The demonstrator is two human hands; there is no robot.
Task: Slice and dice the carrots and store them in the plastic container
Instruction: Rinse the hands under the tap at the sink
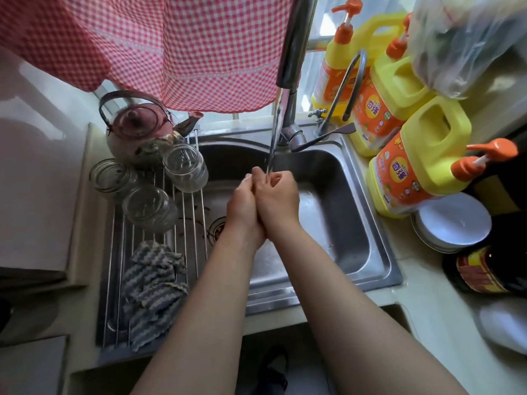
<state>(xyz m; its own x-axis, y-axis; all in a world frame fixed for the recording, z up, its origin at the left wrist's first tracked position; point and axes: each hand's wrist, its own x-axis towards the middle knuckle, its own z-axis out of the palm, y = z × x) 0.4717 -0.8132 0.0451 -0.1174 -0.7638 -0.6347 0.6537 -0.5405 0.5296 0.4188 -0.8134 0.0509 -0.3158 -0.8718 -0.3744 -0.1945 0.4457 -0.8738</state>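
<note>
Orange labels (399,178) on the yellow bottles (425,143) carry print — upside down, unreadable.

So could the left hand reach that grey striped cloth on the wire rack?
Probably yes: the grey striped cloth lies on the wire rack near the left hand with nothing between, though that hand is against the right hand.

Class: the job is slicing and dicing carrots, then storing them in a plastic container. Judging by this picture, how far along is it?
Done: nothing visible; no carrots or container in view. In hand: left hand and right hand pressed together under running water over the sink. Left: slicing, dicing, storing.
</note>
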